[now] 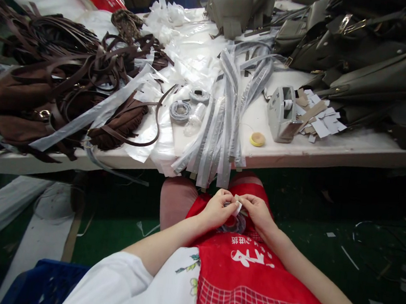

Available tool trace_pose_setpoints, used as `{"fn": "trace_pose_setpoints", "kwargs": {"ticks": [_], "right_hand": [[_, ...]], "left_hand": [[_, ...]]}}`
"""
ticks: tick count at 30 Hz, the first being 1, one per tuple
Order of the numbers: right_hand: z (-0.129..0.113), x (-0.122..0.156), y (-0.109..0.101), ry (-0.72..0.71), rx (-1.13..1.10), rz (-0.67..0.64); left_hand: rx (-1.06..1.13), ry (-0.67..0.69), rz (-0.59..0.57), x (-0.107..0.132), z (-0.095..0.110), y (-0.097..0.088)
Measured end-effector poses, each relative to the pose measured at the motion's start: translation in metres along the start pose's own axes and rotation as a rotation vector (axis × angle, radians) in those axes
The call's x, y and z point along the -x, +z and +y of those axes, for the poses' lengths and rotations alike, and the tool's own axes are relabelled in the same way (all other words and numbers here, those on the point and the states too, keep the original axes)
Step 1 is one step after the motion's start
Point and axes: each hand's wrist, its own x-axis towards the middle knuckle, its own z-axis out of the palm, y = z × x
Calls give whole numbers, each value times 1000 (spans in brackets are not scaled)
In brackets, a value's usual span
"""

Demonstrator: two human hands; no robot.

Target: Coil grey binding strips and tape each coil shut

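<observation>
Above my lap, my left hand (219, 208) and my right hand (257, 213) meet with fingertips pinched on a small white and tan paper piece (238, 205). Just under the fingers, a grey coiled strap (234, 224) lies against the red apron; the fingers partly hide it. Straight ahead, several long grey straps in clear plastic (220, 125) hang over the table's front edge. To their left sit two more rolled straps, one a coil (180, 111) and the other a coil (199, 95) behind it.
A grey tape dispenser (282, 114) stands right of the straps, beside loose paper and card scraps (324, 117) and a small yellow tape roll (257, 139). Brown fringed bags (21, 89) pile up at left, dark green bags (374, 73) at right. A blue crate (42, 282) is lower left.
</observation>
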Motion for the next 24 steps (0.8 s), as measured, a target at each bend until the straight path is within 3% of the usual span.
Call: {"fn": "trace_pose_setpoints", "kwargs": {"ticks": [4, 10, 14, 19, 21, 24], "right_hand": [[-1, 6, 0, -116, 68, 61], [-6, 2, -2, -127, 130, -78], [-6, 3, 1, -162, 182, -90], [-13, 15, 3, -395, 396, 6], [-20, 20, 2, -518, 538, -30], [-30, 24, -1, -614, 720, -135]], "left_hand": [[128, -191, -76, 1, 0, -1], [221, -230, -86, 1, -2, 2], [318, -349, -73, -3, -3, 1], [472, -516, -324, -5, -1, -10], [564, -565, -397, -5, -1, -14], [641, -587, -405, -7, -2, -19]]}}
